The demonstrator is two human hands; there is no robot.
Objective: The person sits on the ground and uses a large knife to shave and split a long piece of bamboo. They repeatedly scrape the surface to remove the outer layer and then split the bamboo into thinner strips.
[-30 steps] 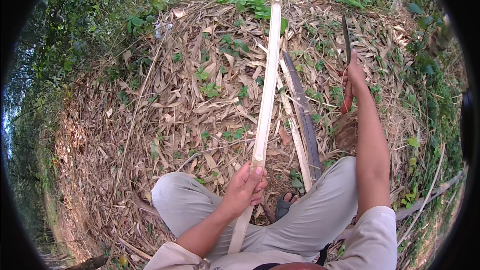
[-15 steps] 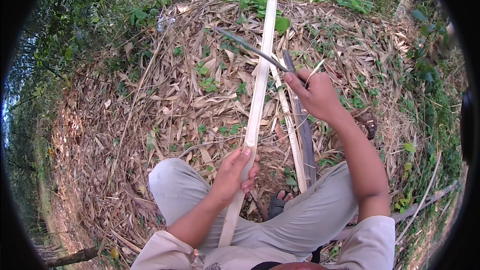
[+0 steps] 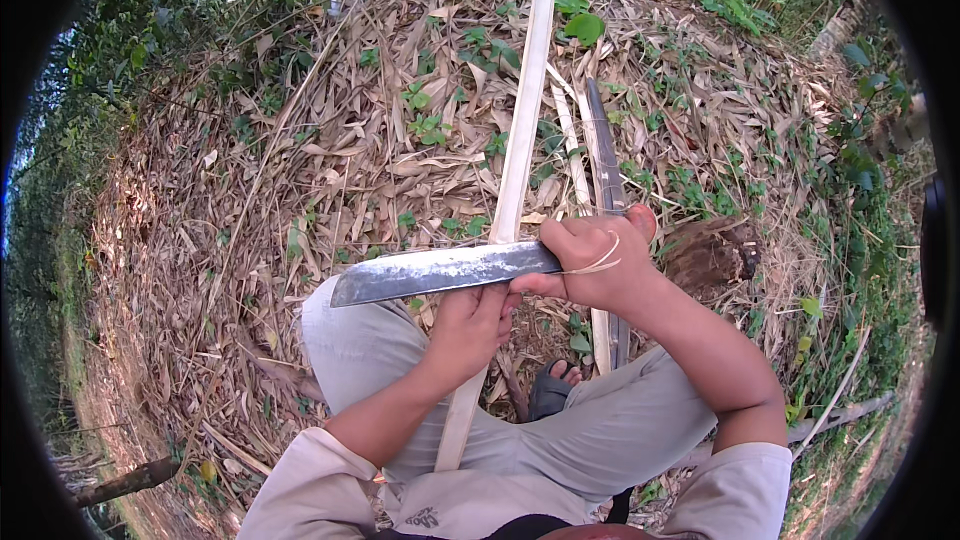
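Scene: You crouch on a mound of dry leaves (image 3: 330,170), a pale bamboo strip (image 3: 522,130) rising from your lap toward 12 o'clock.
Left hand: Your left hand (image 3: 470,325) is wrapped tight around the strip at mid-length, knuckles just below the blade.
Right hand: Your right hand (image 3: 590,265) is clenched on the handle of a machete (image 3: 440,270), its blade lying crosswise and pointing to 9 o'clock.
Strip: It runs under the blade and between your knees; a sandalled foot (image 3: 553,390) sits at 6 o'clock of the hands.
Beside it: Two more split pieces (image 3: 600,160) lie at 1 o'clock, near the right hand.
Risk, fingers: The blade seems to touch the left hand's fingers; a slip down the smooth strip likely cuts them.
Risk, legs: A stroke that jumps free swings toward your thigh (image 3: 350,340) or the foot.
Risk, strip: Loose grip lets it twist, and the edge skates off.
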